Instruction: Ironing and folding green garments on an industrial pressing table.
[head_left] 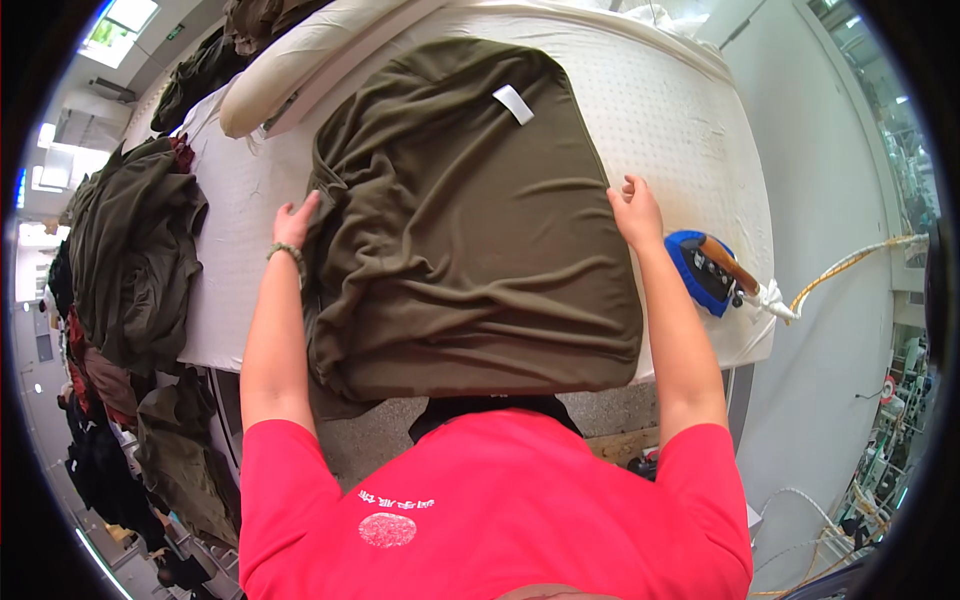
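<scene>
Draped garments (140, 250), a heap, dark olive with some dark red; lower part running down beside the desk (690, 125), individual pieces hard to separate.
Padded pressing arm (300, 65), pale cloth cover, at the desk's far left; upper end cut off.
Left hand (295, 222), with fabric wristband (286, 250); at the garment's left edge, thumb and finger close together; whether cloth is pinched cannot be told.
Olive garment (500, 240), soft fabric, spread on the desk between both hands; left side bunched, right side smoother, near edge overhanging the desk front. Folds hide its full cut.
White label (513, 104), on the garment's upper right; markings illegible.
Right hand (637, 212), fingers loosely curled at the garment's right edge; a firm grip cannot be confirmed.
Iron (705, 270), blue-edged, brown handle, on the desk beside the right forearm; soleplate hidden.
Yellowish cord (830, 272), running off rightward, its end out of sight.
</scene>
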